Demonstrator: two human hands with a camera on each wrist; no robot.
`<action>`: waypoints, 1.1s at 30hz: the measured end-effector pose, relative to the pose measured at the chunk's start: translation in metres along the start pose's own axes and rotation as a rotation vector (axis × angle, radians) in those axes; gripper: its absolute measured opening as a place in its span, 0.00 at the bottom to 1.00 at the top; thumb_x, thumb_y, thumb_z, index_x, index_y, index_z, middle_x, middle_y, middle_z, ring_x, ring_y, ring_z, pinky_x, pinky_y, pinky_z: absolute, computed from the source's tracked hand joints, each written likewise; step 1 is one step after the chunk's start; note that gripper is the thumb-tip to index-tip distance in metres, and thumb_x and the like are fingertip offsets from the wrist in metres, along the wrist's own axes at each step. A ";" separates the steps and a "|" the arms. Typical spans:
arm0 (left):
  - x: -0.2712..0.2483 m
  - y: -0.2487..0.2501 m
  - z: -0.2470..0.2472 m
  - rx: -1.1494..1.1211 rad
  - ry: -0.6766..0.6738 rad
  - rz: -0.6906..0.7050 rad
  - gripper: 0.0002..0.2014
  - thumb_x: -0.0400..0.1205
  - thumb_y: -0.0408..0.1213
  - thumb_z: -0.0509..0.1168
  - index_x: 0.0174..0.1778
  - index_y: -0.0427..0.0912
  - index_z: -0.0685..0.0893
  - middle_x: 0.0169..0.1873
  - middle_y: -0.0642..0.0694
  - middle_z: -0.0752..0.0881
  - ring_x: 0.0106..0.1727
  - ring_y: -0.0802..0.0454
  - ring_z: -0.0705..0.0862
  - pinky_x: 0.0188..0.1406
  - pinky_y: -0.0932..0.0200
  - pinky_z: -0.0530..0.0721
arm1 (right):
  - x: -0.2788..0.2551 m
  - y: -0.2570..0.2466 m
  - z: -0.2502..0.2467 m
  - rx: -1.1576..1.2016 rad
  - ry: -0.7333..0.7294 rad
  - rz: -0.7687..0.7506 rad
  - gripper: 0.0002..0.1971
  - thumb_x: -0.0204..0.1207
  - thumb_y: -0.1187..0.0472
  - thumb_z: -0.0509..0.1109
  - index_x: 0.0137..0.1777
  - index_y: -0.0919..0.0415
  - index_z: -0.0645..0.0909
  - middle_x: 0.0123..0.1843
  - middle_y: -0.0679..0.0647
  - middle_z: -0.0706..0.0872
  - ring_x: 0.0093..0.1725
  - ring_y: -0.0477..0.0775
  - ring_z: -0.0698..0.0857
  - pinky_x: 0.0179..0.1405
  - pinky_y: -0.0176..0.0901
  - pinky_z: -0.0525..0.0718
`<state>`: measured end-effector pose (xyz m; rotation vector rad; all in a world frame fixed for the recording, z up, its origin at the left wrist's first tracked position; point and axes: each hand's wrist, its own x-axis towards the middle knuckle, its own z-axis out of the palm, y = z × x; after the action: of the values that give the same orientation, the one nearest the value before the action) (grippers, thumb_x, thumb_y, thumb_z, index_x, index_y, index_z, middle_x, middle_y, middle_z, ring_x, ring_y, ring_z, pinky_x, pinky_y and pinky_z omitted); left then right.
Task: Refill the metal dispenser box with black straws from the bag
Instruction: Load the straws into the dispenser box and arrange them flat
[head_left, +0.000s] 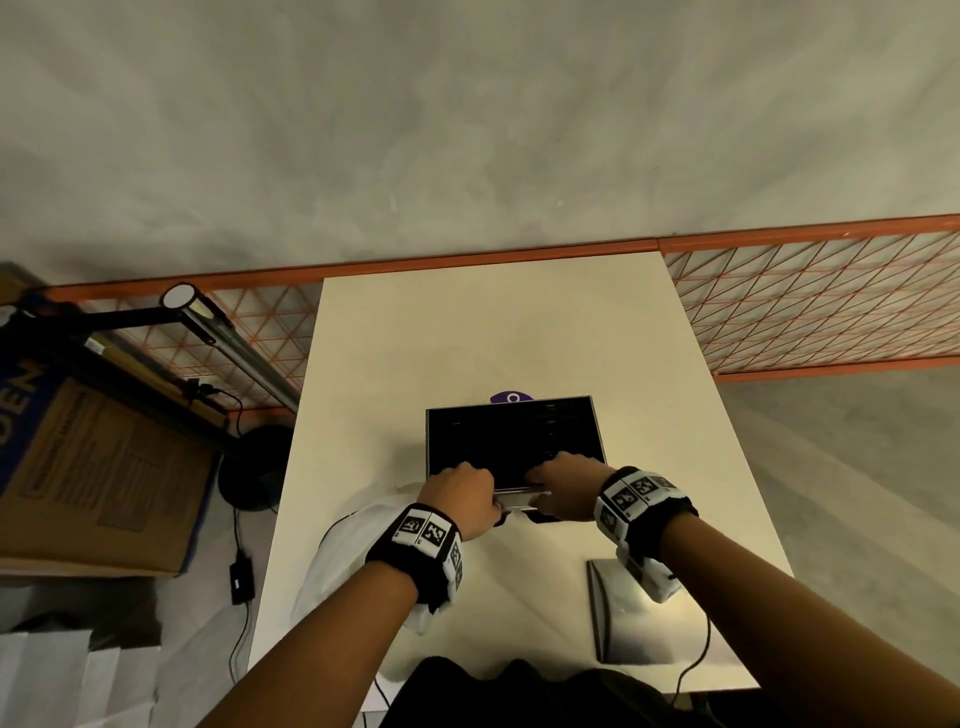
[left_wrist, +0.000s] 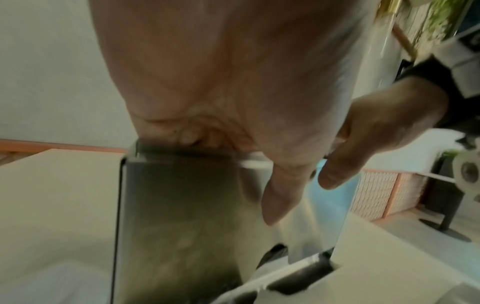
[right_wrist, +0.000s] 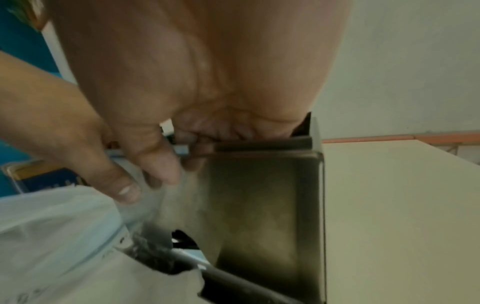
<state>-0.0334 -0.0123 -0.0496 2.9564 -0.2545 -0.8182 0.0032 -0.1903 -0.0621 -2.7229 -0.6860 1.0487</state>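
Nearest the body, a flat metal lid (head_left: 618, 613) lies on the cream worktop (head_left: 519, 332) under the right forearm, and a crumpled white plastic bag (head_left: 337, 561) lies under the left forearm. Just beyond, both hands sit on the near rim of the metal dispenser box (head_left: 514, 441), which stands open at mid-worktop and looks dark inside with black straws (head_left: 509, 436). The left hand (head_left: 460, 496) has its grip narrow, fingers curled over the box's near edge and thumb down the outer wall. The right hand (head_left: 563, 483) grips the same edge likewise, fingers hooked inside. A purple object (head_left: 511, 397) peeks out behind the box. Beyond the worktop runs an orange wire-mesh shelf (head_left: 810, 306) against a grey wall (head_left: 467, 130). To the left stand a cardboard carton (head_left: 104, 467) and a black lamp (head_left: 228, 338) on the floor.
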 end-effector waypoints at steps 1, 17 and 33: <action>-0.003 -0.001 -0.004 0.000 0.003 0.006 0.18 0.84 0.50 0.65 0.60 0.40 0.86 0.57 0.38 0.87 0.58 0.35 0.86 0.54 0.46 0.84 | -0.003 0.002 -0.002 0.020 0.037 -0.035 0.13 0.76 0.49 0.66 0.59 0.46 0.83 0.52 0.52 0.88 0.51 0.59 0.87 0.50 0.51 0.87; -0.003 0.016 -0.026 -0.320 0.206 0.192 0.09 0.87 0.42 0.64 0.60 0.45 0.82 0.55 0.46 0.85 0.58 0.43 0.85 0.55 0.49 0.83 | 0.018 0.015 0.017 -0.066 0.483 -0.041 0.27 0.82 0.49 0.60 0.80 0.52 0.67 0.79 0.53 0.71 0.78 0.59 0.70 0.75 0.57 0.67; 0.002 -0.036 -0.014 -0.435 -0.005 0.152 0.13 0.89 0.38 0.65 0.67 0.44 0.89 0.62 0.45 0.91 0.65 0.48 0.86 0.64 0.62 0.78 | 0.005 0.016 0.018 0.182 0.659 -0.247 0.20 0.73 0.56 0.61 0.62 0.60 0.84 0.59 0.56 0.84 0.54 0.61 0.83 0.55 0.56 0.84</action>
<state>-0.0194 0.0231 -0.0429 2.4971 -0.2593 -0.7497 0.0001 -0.2024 -0.0835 -2.5020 -0.7259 0.1242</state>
